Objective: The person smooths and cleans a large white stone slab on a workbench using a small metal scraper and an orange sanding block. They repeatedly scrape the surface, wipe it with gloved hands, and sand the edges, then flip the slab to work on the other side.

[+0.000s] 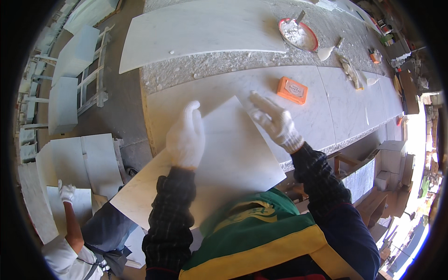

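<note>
A white marble slab (pixel 228 149) with faint grey veining lies turned at an angle in front of me, its near part reaching past the bench edge toward my green and yellow apron (pixel 252 219). My left hand (pixel 185 137), in a white glove, rests over the slab's left side with fingers stretched out and close together. Along the slab's right edge is my right hand (pixel 276 120), also gloved, its fingers extended; whether it touches the edge I cannot tell. Just beyond the right hand sits an orange box-shaped packet (pixel 292 90) on the row of marble slabs (pixel 350 102).
A large white slab (pixel 200 30) lies across the rough, dusty bench top (pixel 210 63). A red-rimmed bowl (pixel 315 41) of white paste holds a tool. Toward the right are a scraper (pixel 325 53) and cardboard boxes (pixel 392 158). At lower left, another person (pixel 70 252) handles slabs.
</note>
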`<control>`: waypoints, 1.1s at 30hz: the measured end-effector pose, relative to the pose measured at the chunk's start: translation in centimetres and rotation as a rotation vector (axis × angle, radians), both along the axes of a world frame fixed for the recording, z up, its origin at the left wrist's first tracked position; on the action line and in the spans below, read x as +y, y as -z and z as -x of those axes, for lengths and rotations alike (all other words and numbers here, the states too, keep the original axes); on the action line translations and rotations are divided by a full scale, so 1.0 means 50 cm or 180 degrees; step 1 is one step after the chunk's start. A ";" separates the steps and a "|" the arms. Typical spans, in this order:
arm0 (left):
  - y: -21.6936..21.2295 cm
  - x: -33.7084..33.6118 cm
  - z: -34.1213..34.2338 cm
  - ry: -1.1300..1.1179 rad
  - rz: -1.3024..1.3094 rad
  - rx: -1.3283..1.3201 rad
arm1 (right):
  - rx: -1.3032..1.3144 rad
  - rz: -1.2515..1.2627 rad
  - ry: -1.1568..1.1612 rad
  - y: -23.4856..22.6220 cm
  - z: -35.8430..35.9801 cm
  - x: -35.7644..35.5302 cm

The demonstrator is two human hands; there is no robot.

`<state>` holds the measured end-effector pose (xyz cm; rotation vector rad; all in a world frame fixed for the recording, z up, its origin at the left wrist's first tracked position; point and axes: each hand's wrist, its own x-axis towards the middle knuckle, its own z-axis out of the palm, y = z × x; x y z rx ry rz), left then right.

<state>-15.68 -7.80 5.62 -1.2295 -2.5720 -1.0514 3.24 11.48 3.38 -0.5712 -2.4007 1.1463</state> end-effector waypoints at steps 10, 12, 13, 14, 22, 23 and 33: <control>0.019 -0.075 0.023 -0.0151 0.0101 0.0679 | -0.0164 0.2030 -0.0067 -0.041 0.068 -0.044; 0.021 -0.200 0.070 -0.0611 0.0241 0.1153 | -0.0030 0.2095 0.0086 -0.036 0.065 -0.055; 0.022 -0.291 0.082 -0.1120 0.0317 0.0793 | 0.0131 0.2128 0.0117 -0.031 0.065 -0.058; 0.038 -0.381 0.073 -0.2145 0.0625 0.0920 | 0.0260 0.2186 0.0191 -0.026 0.061 -0.064; 0.175 -0.815 0.055 -0.2920 -0.0694 -0.2245 | 0.0253 0.1951 0.0303 -0.010 0.049 -0.070; 0.166 -0.812 0.068 -0.2808 -0.0821 -0.2412 | 0.0253 0.1845 0.0389 -0.012 0.045 -0.074; -0.111 -0.548 0.255 -0.1660 0.0065 -0.1479 | 0.1598 0.2927 0.1999 -0.036 -0.182 -0.120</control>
